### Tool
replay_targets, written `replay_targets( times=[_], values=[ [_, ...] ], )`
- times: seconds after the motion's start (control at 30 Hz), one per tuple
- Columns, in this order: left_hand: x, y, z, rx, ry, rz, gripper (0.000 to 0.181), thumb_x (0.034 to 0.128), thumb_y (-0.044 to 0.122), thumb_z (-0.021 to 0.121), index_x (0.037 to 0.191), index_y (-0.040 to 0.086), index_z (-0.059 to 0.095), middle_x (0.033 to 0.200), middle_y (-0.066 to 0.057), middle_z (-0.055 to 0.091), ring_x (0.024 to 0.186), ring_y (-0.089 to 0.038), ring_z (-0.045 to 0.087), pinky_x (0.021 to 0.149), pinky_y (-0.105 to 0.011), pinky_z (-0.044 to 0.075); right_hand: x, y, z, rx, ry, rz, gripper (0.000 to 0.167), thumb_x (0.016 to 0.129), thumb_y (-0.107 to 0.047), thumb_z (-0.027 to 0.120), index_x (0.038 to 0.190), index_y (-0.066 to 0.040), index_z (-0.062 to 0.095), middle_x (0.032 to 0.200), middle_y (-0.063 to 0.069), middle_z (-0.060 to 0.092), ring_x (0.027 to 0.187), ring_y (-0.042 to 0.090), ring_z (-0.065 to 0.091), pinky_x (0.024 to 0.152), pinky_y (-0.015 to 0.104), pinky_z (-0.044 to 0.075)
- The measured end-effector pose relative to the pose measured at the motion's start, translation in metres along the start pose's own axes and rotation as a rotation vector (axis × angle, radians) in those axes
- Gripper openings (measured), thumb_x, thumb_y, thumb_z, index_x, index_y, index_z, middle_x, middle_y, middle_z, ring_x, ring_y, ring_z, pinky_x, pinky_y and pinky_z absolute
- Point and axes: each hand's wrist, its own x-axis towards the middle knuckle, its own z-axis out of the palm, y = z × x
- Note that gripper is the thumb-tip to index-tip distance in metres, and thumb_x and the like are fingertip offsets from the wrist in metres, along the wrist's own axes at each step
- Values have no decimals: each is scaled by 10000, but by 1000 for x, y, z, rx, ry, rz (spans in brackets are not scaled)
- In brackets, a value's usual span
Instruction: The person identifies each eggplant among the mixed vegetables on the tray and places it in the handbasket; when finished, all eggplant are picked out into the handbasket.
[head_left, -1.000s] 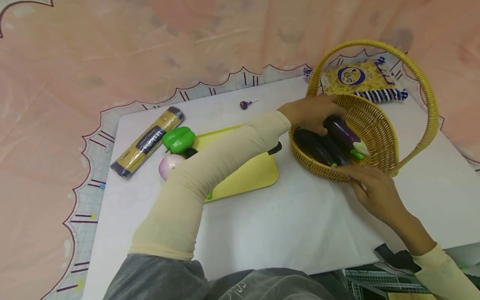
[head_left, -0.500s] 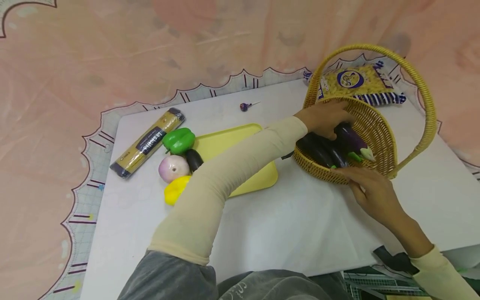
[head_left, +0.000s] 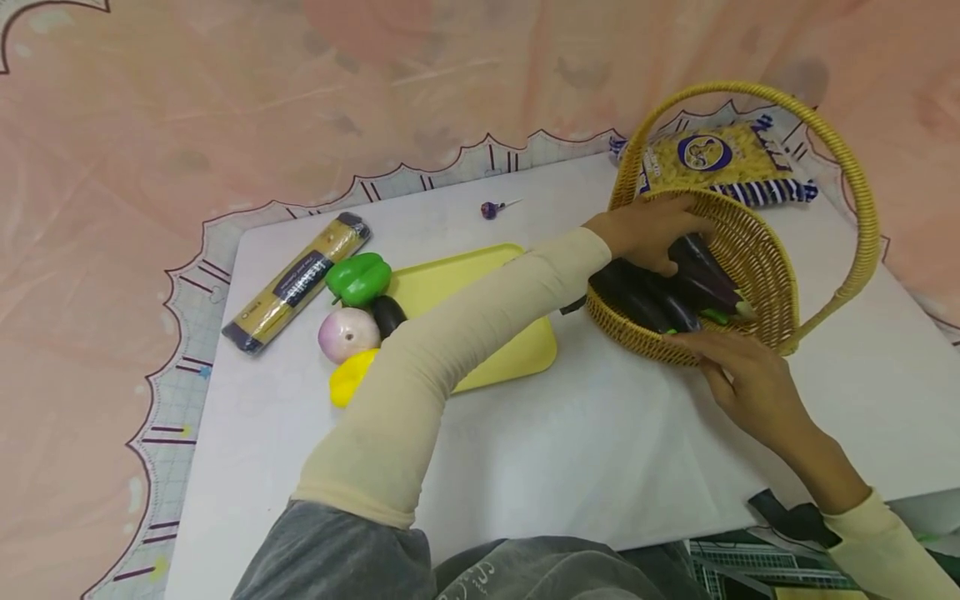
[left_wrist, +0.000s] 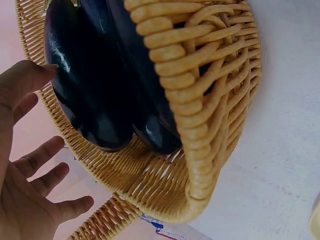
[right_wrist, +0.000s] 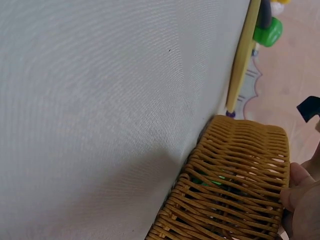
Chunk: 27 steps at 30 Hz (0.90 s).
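Observation:
In the head view a wicker basket [head_left: 780,250] with a tall handle stands at the right, holding dark eggplants. The uppermost eggplant [head_left: 705,275] lies beside two others, its pale stem end toward the right front. My left hand [head_left: 652,229] reaches over the basket's far left rim; in the left wrist view this hand [left_wrist: 30,195] has its fingers spread, the thumb beside an eggplant [left_wrist: 85,90]. At the near rim my right hand [head_left: 753,387] holds the basket. From the right wrist, thumb and fingers [right_wrist: 295,192] pinch the rim of the woven wall [right_wrist: 235,175].
A yellow tray [head_left: 517,358] lies left of the basket, partly under my left sleeve. Around its left end are a green bell pepper [head_left: 360,279], an onion [head_left: 348,335] and a yellow pepper [head_left: 351,379]. Spaghetti [head_left: 296,283], a lollipop [head_left: 491,210] and bagged pasta [head_left: 705,158] lie farther back.
My left hand has moved right over the basket, and the uppermost eggplant has shifted right and settled among the others. The right hand stays on the near rim.

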Motion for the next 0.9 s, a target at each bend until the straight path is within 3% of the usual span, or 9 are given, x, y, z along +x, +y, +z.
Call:
replay_targets(
  times=[0.37,0.6,0.9],
  values=[
    [-12,-10,3,-23,-15,11,684,913,542,594,1513,434,284,1608,44,160,1476,-131,161,1187,-452,194,2,-1,1,-4,-15,17,525,762,180,664,1169,-143,732,1052,120,728,946,334,662,724,514,493],
    [-39,-21,7,-2,45,96,676,861,568,659,1456,361,415,1437,19,367,1276,-123,365,1040,-282,356,2,-1,0,-3,-10,16,525,761,176,658,1169,-146,731,1059,132,726,962,348,660,725,531,494],
    [-75,-31,15,0,33,121,646,863,530,686,1436,364,439,1461,12,349,1381,-157,292,1154,-503,244,0,-1,0,-5,-4,19,532,755,183,653,1166,-147,730,1047,125,725,975,352,651,768,529,476]
  ],
)
